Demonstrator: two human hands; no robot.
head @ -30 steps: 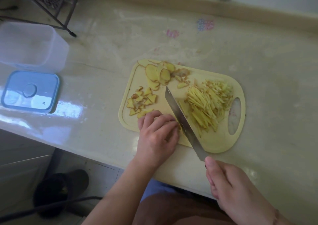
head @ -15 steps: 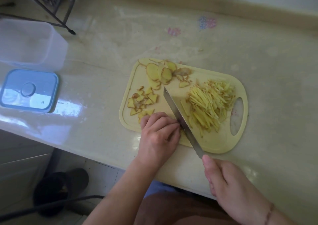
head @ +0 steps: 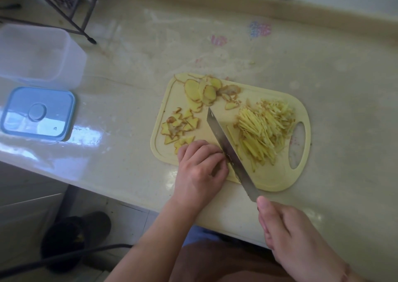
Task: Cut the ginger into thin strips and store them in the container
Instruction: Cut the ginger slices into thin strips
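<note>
On the pale yellow cutting board lie a heap of thin ginger strips, flat ginger slices at the far edge and small skin-edged pieces on the left. My left hand rests curled on the board's near edge, pressing down ginger that its fingers hide. A knife stands edge-down right beside those fingertips. My right hand grips its handle, which is hidden. The clear plastic container stands at the far left with nothing in it.
A blue lid lies on the counter in front of the container. A black wire rack leg stands at the back left. The counter's front edge runs just below the board. A dark shoe is on the floor.
The knife has shifted slightly left along with my left hand, which backed off a little from the strip heap. The strips and slices lie as before.
</note>
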